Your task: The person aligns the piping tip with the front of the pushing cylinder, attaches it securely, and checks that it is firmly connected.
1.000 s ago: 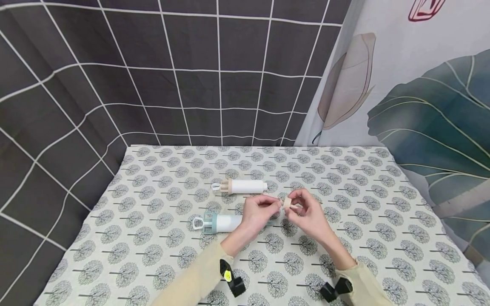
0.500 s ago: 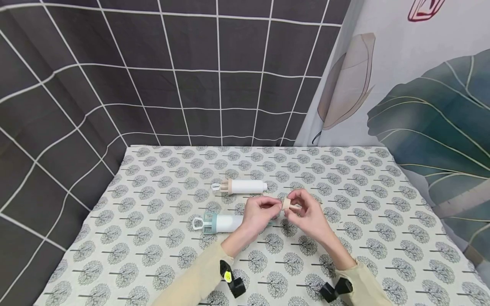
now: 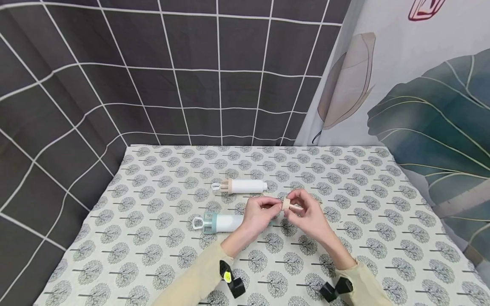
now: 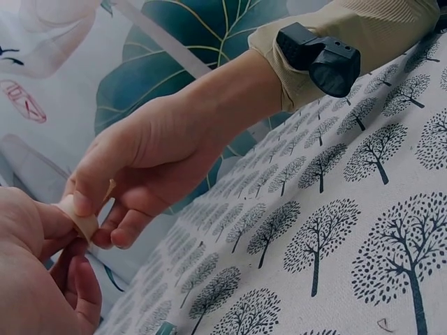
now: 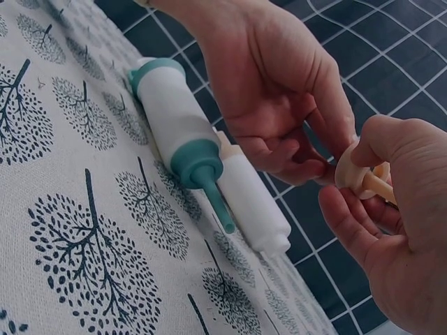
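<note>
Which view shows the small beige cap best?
The right wrist view: it shows the beige cap large, with its round rim and narrow stem visible. The head view shows it small between the left hand and right hand; the left wrist view shows only part, the hands covering the rest.

Room lies right of the right hand (image 3: 311, 217); a teal-ended tube (image 3: 226, 223) obstructs leftward.
</note>
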`<state>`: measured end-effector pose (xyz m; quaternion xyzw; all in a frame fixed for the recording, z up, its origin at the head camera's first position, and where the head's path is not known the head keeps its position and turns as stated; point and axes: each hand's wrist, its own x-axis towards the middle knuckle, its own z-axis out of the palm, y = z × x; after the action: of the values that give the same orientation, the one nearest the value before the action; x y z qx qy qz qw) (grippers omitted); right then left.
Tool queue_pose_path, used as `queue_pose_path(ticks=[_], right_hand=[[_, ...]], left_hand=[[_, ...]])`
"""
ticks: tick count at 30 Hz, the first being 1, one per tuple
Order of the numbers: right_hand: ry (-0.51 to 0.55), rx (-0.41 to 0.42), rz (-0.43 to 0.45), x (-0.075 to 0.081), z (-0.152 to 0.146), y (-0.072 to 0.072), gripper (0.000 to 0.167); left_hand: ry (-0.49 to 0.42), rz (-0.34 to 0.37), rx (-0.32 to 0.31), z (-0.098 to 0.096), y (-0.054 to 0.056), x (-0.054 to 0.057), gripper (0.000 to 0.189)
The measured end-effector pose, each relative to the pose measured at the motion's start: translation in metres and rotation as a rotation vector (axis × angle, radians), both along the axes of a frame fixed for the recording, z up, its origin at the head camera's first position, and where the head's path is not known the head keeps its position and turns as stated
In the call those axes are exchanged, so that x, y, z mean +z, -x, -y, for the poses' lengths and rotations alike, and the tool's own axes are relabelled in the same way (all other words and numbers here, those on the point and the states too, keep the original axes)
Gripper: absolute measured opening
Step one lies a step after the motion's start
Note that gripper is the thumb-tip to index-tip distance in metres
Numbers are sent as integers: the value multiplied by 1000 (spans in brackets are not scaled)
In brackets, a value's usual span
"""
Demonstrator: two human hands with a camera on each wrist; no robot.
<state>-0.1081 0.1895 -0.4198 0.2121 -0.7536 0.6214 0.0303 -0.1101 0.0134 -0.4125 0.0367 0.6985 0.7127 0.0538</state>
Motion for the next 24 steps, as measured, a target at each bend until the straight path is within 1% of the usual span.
queue_pose_path(ticks=[8,16,24], right_hand=[[11,14,4,1,0,0,35],[-17,-11,2,1,0,0,34],[-11,-18,17,0,1,-1,35]], left_hand=[[14,8,-14,0,1,1,14],[22,6,-29,1,-1,2,15],[-12,4,-53,2,-1,2,15]])
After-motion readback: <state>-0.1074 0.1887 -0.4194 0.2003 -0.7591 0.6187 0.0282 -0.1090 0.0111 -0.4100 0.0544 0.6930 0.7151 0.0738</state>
